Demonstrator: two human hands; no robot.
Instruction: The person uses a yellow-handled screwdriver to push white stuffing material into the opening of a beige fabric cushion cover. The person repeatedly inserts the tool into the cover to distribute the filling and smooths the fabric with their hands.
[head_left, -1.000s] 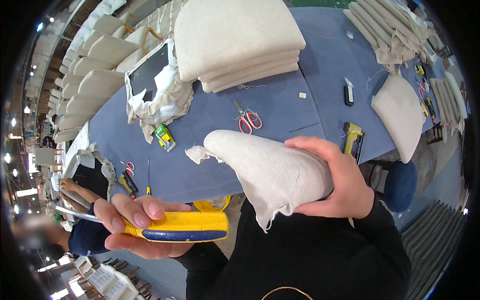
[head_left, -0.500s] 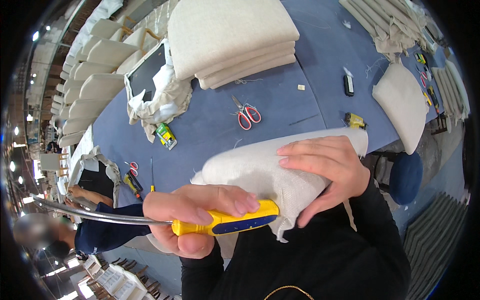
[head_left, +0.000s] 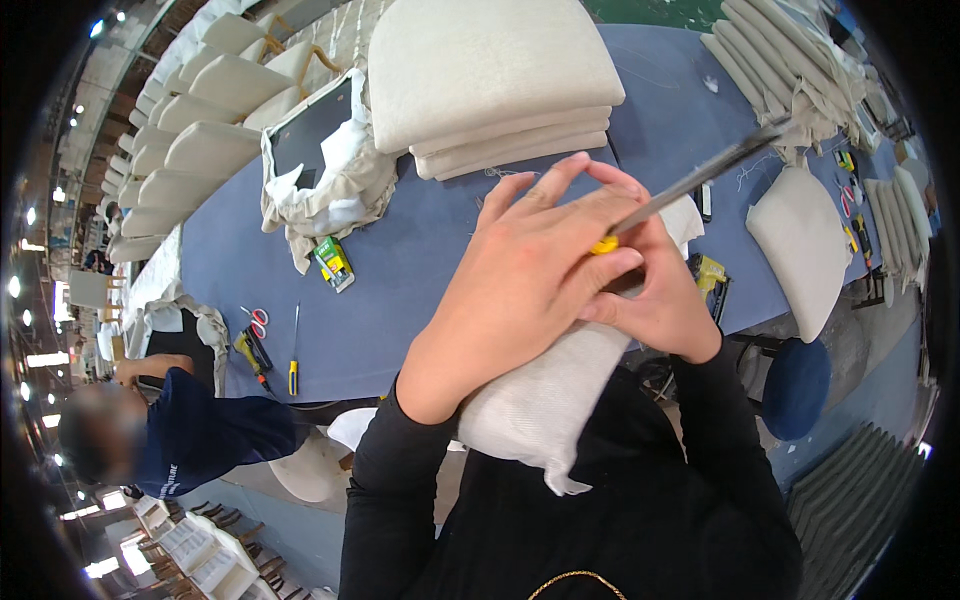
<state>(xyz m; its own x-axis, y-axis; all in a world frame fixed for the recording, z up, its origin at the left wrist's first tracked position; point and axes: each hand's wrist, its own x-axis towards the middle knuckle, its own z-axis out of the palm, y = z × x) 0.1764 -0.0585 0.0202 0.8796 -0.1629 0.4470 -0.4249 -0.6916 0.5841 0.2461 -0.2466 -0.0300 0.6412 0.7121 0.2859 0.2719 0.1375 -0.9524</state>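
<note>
Both hands grip yellow-handled tool over cushion.

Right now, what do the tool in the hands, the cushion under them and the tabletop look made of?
Tool: long grey blade with a dull metallic sheen, likely steel; the bit of yellow handle looks like smooth plastic.
Cushion: off-white cover with a visible coarse weave, so woven fabric, probably over soft filling; its loose edge hangs ragged.
Tabletop: matte blue-grey surface without glare, possibly felt or cloth covering; hard to confirm.

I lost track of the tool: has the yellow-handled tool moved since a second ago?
Yes. The yellow-handled tool rose from below the blue table's near edge and now lies over the tabletop, its blade pointing up-right.
</note>
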